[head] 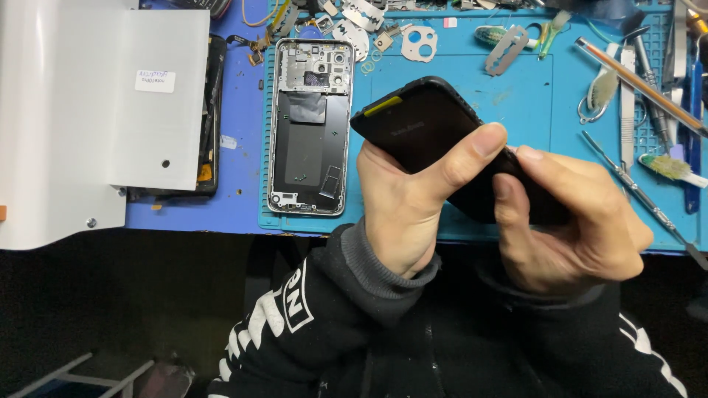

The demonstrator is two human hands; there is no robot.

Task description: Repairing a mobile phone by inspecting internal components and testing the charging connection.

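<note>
Both of your hands are on the black phone (428, 140), held tilted above the blue mat (516, 88), right of the opened phone frame (310, 125) that lies flat on the worktop. Your left hand (413, 214) wraps the near-left side, thumb pressed flat across the dark face. Your right hand (575, 221) closes round the right end, thumb tip set at the edge just beside the left thumb, so the two thumbs meet on one spot of the rim.

By the look of it, you are working at that edge, either parting a seam or pressing one closed; which of the two cannot be told from here. The next move seems to call for steady, even thumb pressure along the rim, with the left hand keeping the body from twisting.

Tweezers (627, 103), a brush (671, 168) and a slim probe (634, 188) lie on the right. A white machine cover (96, 110) sits far left.
</note>
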